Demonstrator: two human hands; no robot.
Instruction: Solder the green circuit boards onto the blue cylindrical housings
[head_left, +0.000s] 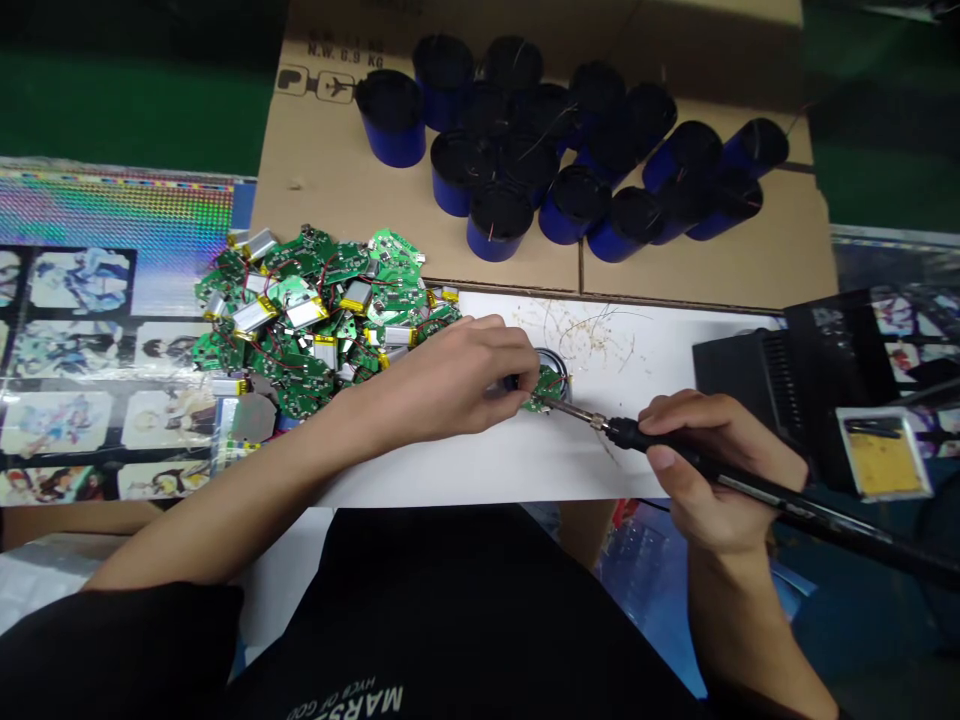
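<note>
A worker in a black shirt bends over a white counter (442, 470), the right hand (724, 465) holding a soldering iron (675, 450), fingers clamped on its dark grip. The tip meets a green circuit board (541, 398) at the center of the view, beside a dark round rim (561, 366). The left hand (476, 375) reaches in from nine o'clock, thumb and fingers drawn together at the board; what they pinch cannot be told.

Wire scraps (585, 335) litter the counter just beyond, toward one o'clock. At ten o'clock lies a heap of circuit boards (300, 375) with silver battery cells and red wires. Blue cylinders with black tops (499, 225) crowd brown cardboard (322, 180) at twelve, printed "N.W. 6.9 KG." Glossy picture sheets (82, 350) cover the nine o'clock end; a black ridged unit (780, 375) and a yellow-filled tray (885, 460) occupy three. Green flooring (127, 100) shows at ten to eleven.
</note>
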